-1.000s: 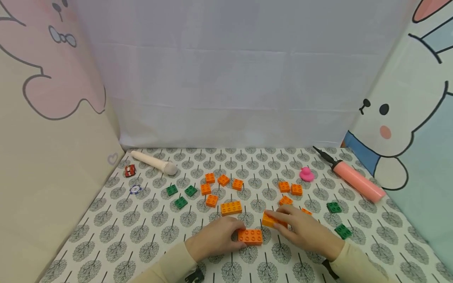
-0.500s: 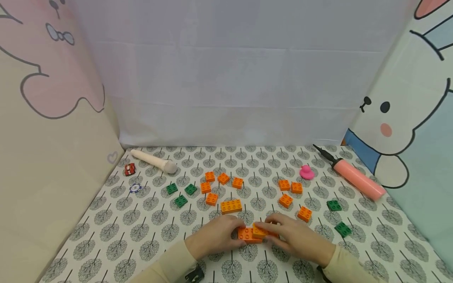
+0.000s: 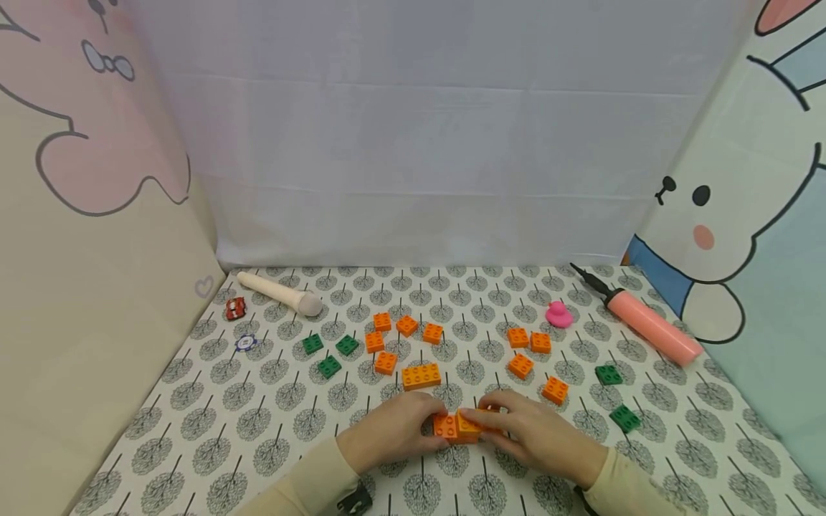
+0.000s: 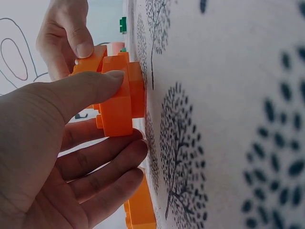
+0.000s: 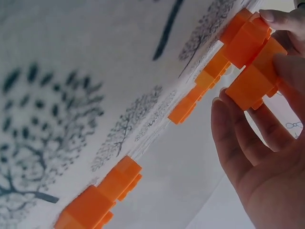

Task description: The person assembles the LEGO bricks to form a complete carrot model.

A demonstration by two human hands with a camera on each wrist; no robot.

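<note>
Near the front middle of the table, my left hand (image 3: 393,432) pinches a long red-orange toy building brick (image 3: 445,426) between thumb and fingers at its left end. Under that brick, the left wrist view shows another orange brick (image 4: 137,90) closer to the cloth. My right hand (image 3: 538,436) grips a lighter orange building brick (image 3: 467,426), which sits over the right part of the red-orange brick, shifted to the right. In the right wrist view this upper orange brick (image 5: 257,76) lies between thumb and fingers, its right part reaching past the brick below.
Just behind lies a long orange brick (image 3: 421,376). Several small orange bricks (image 3: 386,362) and green bricks (image 3: 329,367) are scattered behind and to the sides. Farther back are a white microphone (image 3: 280,292), a red toy car (image 3: 235,308), a chip (image 3: 246,343), a pink duck (image 3: 558,314) and a pump (image 3: 653,327).
My right hand has brought the lighter orange brick leftward onto the red-orange one, uncovering a small orange brick behind. My left hand has stayed in place.
</note>
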